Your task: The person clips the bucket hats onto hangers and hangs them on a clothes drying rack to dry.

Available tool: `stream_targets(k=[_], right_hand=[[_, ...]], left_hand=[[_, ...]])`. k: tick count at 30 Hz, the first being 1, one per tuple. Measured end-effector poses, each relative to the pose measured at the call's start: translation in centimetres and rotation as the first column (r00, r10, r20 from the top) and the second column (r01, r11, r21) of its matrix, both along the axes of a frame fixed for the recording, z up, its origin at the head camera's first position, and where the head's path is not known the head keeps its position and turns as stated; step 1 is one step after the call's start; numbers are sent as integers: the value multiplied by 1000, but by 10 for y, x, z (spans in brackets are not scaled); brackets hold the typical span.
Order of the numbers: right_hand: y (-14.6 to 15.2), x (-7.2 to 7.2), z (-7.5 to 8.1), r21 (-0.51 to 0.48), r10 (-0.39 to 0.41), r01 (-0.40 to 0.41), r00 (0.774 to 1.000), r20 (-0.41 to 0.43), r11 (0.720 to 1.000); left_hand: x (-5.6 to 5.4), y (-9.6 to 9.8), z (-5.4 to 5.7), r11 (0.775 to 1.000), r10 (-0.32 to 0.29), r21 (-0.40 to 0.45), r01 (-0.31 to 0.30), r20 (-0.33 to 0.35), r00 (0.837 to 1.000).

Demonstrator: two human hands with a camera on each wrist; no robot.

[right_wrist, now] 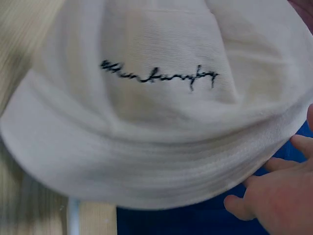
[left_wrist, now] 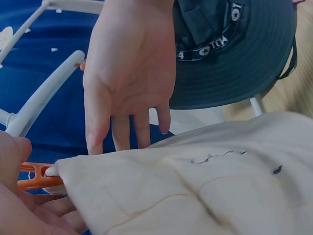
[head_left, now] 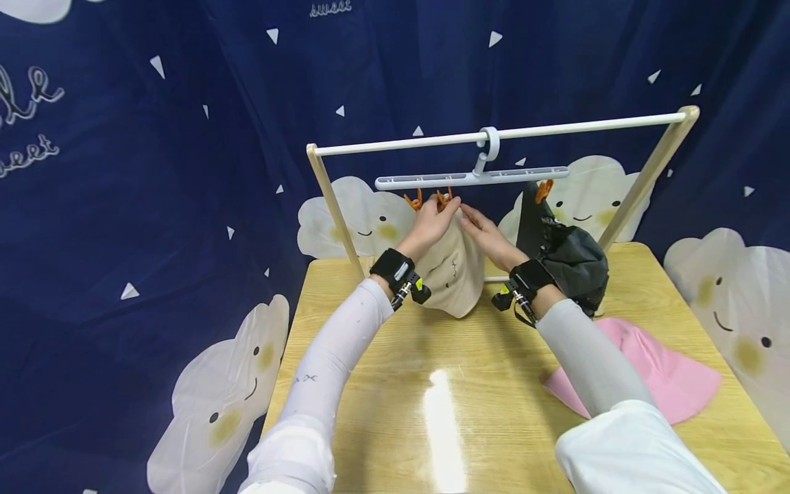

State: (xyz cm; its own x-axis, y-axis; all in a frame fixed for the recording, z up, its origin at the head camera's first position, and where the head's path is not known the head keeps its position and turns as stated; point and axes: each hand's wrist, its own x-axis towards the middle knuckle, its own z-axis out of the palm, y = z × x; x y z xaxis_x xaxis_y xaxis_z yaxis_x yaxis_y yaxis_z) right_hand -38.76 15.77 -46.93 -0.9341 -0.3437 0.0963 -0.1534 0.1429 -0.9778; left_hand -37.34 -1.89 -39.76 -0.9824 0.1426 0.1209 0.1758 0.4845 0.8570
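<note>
left hand [head_left: 430, 225] seems to pinch an orange clip [left_wrist: 35, 184] atop the beige hat [head_left: 465, 274]; right hand [head_left: 492, 241], loose-fingered, is toward the right edge of the table [head_left: 385, 391].

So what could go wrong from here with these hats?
The cream fabric bucket hat could slip: a small orange clip seems to catch only its edge.
The long white hanger might swing if the left hand or right hand bumps it, as one hook holds it on the white rail.
The dark fabric bucket hat could drop if jostled; only one matching clip shows on it.
</note>
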Motion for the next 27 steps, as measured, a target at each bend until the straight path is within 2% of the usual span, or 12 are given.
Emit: stream_targets(k=[7,8,13,16,21,24,27], right_hand=[[8,16,-7,3,36,-36,999,40,999],[10,17,-12,9,38,-39,999,36,999],[23,37,-18,46,58,-60,997,45,997],[31,48,-22,55,54,-56,998,45,997],[44,67,-24,40,34,-35,999,22,999],[57,82,-23,-3,13,-13,1000,8,1000],[75,99,-21,-93,-8,6,1000,-26,996]], left_hand=[[7,-10,-9,1000,-19,19,19,26,999],[8,-12,-10,1000,-20,23,19,35,999],[13,-23,-12,999,-17,53,12,79,997],[16,-29,-13,999,13,52,-17,86,996],[19,-37,-13,994,109,2,-109,52,993],[17,-37,-11,986,167,22,-168,23,986],[13,-35,-7,972,224,78,-222,-27,974]])
